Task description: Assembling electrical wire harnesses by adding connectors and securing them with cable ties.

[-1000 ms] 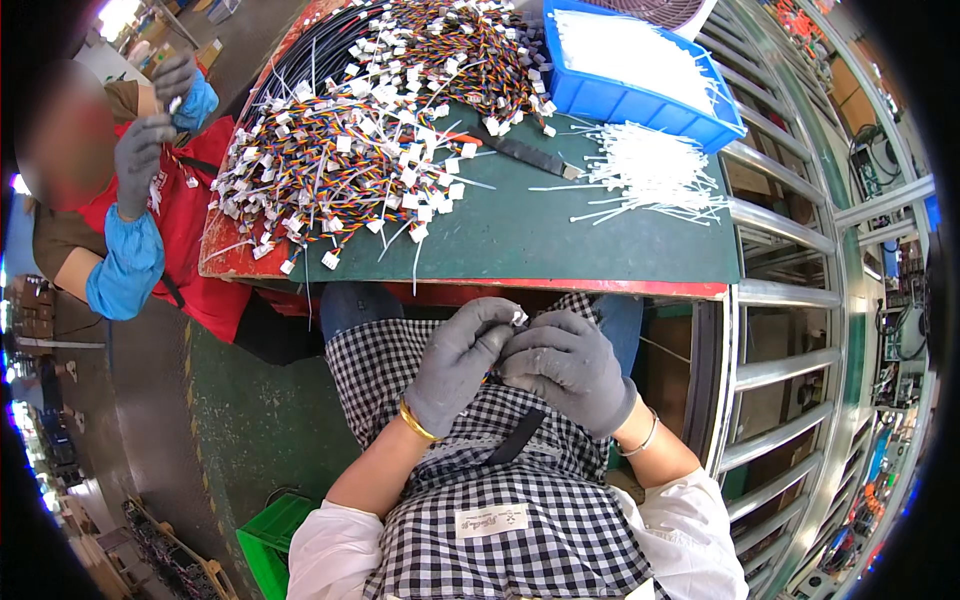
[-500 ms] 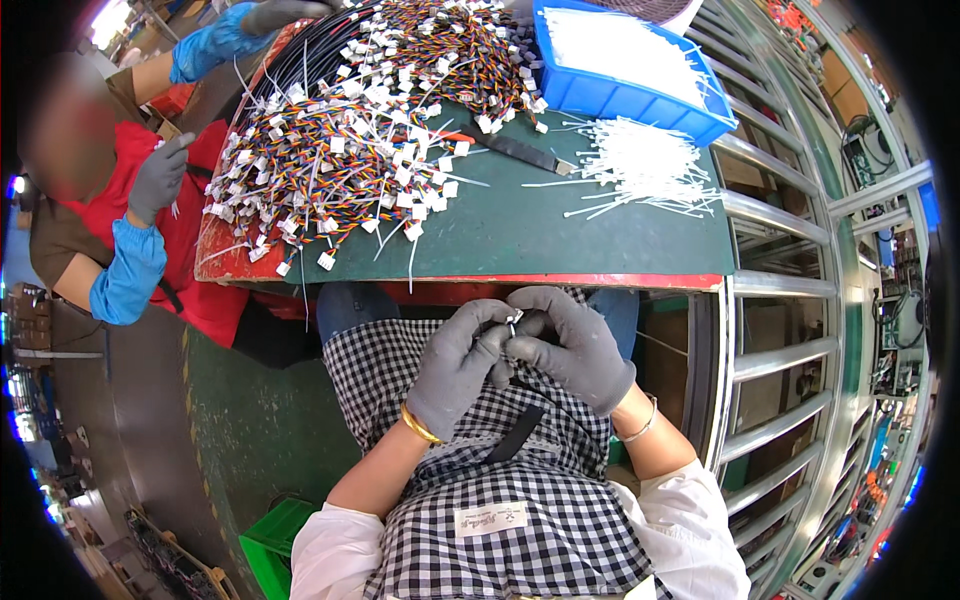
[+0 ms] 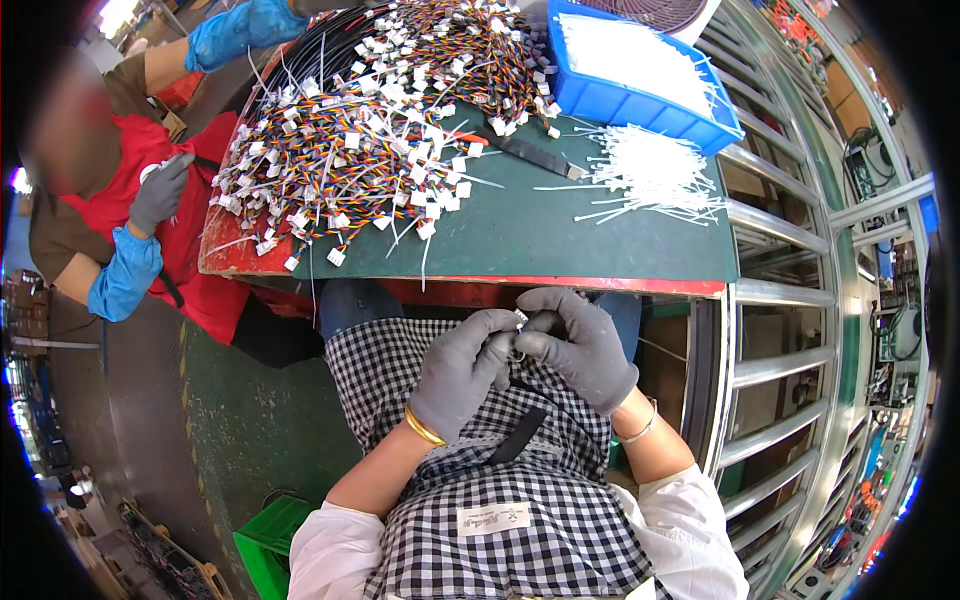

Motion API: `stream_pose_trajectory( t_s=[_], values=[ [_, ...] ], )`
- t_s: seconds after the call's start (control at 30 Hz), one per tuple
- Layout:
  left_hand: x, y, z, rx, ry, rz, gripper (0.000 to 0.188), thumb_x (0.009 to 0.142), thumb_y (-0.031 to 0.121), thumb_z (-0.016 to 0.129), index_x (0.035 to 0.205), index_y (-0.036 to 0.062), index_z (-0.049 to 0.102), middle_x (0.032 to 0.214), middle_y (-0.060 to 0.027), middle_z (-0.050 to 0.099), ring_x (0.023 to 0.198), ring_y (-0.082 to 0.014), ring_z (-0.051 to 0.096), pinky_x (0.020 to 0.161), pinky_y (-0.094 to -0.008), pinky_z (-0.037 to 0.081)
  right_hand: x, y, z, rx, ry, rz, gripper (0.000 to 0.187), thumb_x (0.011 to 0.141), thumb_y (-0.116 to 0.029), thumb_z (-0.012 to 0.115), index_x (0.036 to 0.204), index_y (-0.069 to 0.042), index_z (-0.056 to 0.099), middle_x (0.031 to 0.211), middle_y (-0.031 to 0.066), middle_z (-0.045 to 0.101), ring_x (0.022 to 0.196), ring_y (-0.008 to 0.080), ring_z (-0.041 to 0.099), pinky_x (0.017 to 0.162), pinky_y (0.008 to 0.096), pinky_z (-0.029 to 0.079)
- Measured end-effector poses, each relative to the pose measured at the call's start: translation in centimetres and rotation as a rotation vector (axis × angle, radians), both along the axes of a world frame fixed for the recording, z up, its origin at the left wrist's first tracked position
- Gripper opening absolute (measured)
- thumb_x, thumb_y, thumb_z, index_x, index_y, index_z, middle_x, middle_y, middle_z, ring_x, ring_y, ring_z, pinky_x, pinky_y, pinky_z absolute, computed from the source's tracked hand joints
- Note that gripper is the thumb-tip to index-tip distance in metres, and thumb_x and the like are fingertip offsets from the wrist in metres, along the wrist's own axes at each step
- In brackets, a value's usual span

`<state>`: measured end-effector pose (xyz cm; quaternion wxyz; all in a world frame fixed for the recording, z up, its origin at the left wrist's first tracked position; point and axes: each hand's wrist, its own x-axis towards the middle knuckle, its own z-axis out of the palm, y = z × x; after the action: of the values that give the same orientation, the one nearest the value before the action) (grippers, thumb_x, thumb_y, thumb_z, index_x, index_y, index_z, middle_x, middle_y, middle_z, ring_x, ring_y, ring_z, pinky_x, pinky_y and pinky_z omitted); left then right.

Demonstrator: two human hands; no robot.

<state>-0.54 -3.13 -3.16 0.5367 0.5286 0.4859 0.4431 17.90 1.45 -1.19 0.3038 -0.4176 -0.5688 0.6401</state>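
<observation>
A: Right hand (image 3: 575,350)?
B: A second ago, folded toward the left hand (image 3: 455,375); now opened, thumb and forefinger spread beside a small white piece (image 3: 521,318).
A: Co-worker (image 3: 195,250)?
B: Blue-sleeved arm (image 3: 245,35): formerly bent, now stretched toward the black cables (image 3: 318,45). Other gloved hand (image 3: 160,195): formerly higher, now lowered.

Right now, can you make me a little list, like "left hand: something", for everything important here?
Left hand: grey glove, fingertips pinching a small white piece
Right hand: grey glove, fingers close beside that piece; exact grip hidden
Table: green top, red edge
On its left: heap of colourful wires with white ends
Toward its right: blue bin of white strips, loose strips in front
Between: dark flat tool
Neighbour: person in red, left side
</observation>
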Motion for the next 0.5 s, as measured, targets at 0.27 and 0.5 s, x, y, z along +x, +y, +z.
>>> stream_pose_trajectory(
  t_s=[0.27, 0.5],
  values=[
    [0.2, 0.0, -0.8, -0.076, -0.12, 0.06, 0.018, 0.099, 0.006, 0.054, 0.115, 0.0004, 0.062, 0.085, -0.0056, 0.065, 0.057, -0.008, 0.061, 0.054, -0.0228, 0.051, -0.1, 0.1, 0.2, 0.016, -0.058, 0.014, 0.042, 0.091, -0.011, 0.073, 0.126, 0.003, 0.055, 0.097, 0.004, 0.068, 0.088, 0.008, 0.063, 0.08, 0.0239, 0.053],
    [0.4, 0.3, 0.0, 0.092, 0.147, 0.074, 0.02, 0.099, 0.01, 0.056, 0.116, -0.0008, 0.061, 0.085, -0.0071, 0.066, 0.058, -0.0096, 0.061, 0.055, -0.0252, 0.051, -0.2, 0.8, 0.4, 0.064, -0.058, -0.026, 0.037, 0.09, -0.014, 0.073, 0.121, 0.002, 0.058, 0.092, 0.0084, 0.072, 0.084, 0.0103, 0.066, 0.078, 0.0264, 0.053]
  ],
)
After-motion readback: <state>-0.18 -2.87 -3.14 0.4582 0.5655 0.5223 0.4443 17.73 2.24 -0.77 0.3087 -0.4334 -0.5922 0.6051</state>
